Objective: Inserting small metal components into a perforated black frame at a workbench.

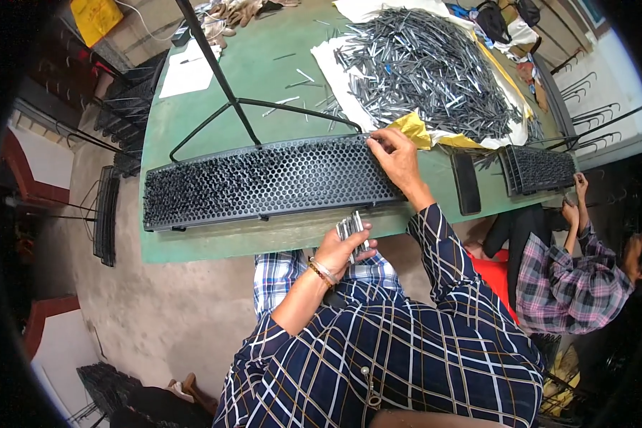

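Green tabletop (264,78): long black perforated panel (264,182) laid left-to-right along near edge. Right hand (396,157) is pinched, apparently on a pin, at panel's right end. Left hand (342,246), nearer the body, is closed around a metal pin bundle (353,228).

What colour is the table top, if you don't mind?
The table top is green, best seen in the head view.

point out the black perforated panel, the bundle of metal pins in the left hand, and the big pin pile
panel (264,182), head view, middle of its perforated face
pin bundle (352,230), head view, tips above the left hand's fingers
pin pile (428,68), head view, centre of the heap
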### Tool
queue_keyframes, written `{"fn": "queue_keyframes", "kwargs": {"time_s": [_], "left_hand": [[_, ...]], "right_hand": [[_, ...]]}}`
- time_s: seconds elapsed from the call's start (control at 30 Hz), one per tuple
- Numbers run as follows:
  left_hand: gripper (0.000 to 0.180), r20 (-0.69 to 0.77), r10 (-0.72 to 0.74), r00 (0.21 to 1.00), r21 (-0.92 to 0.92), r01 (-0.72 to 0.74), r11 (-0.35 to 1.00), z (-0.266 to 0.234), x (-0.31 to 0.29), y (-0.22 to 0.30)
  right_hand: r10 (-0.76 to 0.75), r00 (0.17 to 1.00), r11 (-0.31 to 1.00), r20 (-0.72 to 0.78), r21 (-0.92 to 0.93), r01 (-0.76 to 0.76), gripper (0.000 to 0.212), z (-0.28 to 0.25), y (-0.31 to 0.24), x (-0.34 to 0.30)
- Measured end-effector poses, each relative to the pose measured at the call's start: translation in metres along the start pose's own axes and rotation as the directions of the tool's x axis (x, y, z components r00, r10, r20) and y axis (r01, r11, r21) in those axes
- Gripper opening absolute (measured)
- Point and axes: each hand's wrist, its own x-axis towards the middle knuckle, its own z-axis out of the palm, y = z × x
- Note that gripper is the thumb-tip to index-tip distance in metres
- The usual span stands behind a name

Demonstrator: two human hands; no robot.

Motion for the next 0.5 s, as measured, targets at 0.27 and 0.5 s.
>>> {"fn": "queue_keyframes", "kwargs": {"time_s": [0.27,0.5], "left_hand": [[0.022,-0.004,-0.004,1.0,0.017,0.004,1.0,0.0016,-0.0027,0.0021],[0.022,-0.005,-0.01,1.0,0.019,0.01,1.0,0.0016,-0.0018,0.0012]], "right_hand": [[0.004,1.0,1.0,0.024,-0.019,-0.004,0.013,0.0015,0.0042,-0.0031],[-0.018,1.0,0.999,0.007,-0.034,0.018,0.013,0.0017,0.0052,-0.0029]]}}
